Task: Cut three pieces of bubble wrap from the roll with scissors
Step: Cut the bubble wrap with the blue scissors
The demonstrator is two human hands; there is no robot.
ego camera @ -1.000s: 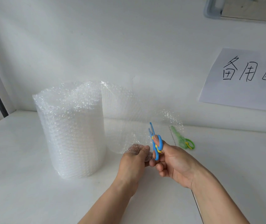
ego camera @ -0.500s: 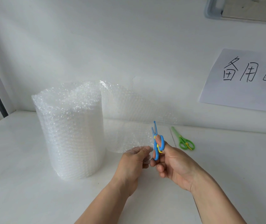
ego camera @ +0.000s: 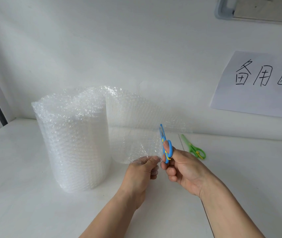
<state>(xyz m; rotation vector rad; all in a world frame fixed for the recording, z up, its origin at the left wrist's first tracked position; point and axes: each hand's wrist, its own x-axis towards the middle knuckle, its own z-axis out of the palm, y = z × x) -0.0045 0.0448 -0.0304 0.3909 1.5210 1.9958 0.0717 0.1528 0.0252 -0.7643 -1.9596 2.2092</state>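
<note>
Left hand (ego camera: 142,170) pinches bubble wrap (ego camera: 136,134); blue scissors (ego camera: 165,145) just right.

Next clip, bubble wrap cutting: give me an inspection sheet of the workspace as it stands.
Surface: white table, a seam running under the right forearm.
Job's things: bubble wrap roll upright; loose sheet pulled out to its right; blue scissors at the sheet, blades pointing up.
Clutter: green scissors lying on the table, untouched.
Hands: left hand pinches the sheet's lower edge; right hand holds the blue scissors.
Cables: nothing seen.
Surroundings: white wall; handwritten paper sign; grey frame at top right.
</note>
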